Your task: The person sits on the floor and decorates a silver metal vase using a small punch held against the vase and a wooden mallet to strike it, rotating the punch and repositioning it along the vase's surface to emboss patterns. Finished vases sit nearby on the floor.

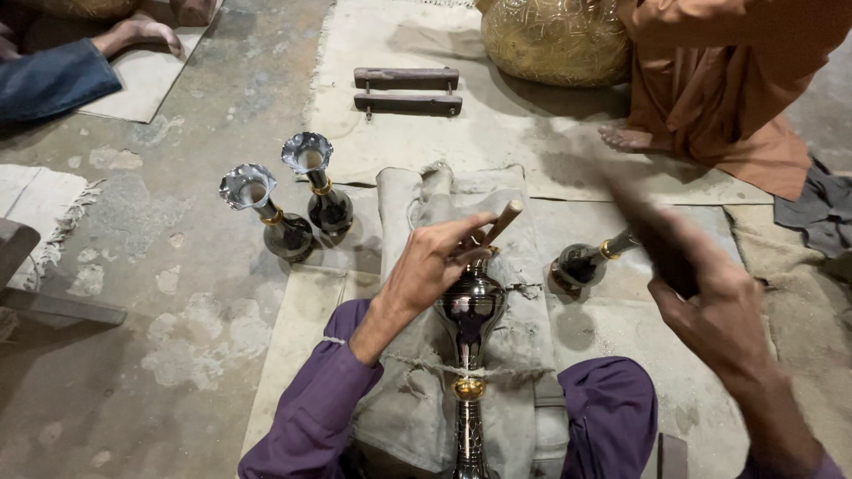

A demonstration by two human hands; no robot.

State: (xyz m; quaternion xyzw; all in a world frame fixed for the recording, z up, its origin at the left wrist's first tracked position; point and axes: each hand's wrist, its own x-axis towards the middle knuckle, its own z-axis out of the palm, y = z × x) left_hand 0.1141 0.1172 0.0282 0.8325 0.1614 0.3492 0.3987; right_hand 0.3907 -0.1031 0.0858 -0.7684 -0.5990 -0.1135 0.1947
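Observation:
My left hand (432, 262) pinches a thin wooden-ended punch tool (499, 223), its tip resting on the bulb of a dark metal vase (471, 310) that lies along a grey cloth pad (408, 213) between my knees. A string crosses the vase's neck near a brass ring (469, 388). My right hand (710, 297) is raised to the right, gripping a dark hammer (652, 226) that is blurred by motion.
Two finished vases (275, 213) (319, 182) stand at left; a third vase (586, 259) lies on its side at right. A wooden two-bar tool (406, 90) lies ahead. A person in orange (719, 80) sits by a large brass pot (555, 40); another person's foot (138, 34) is top left.

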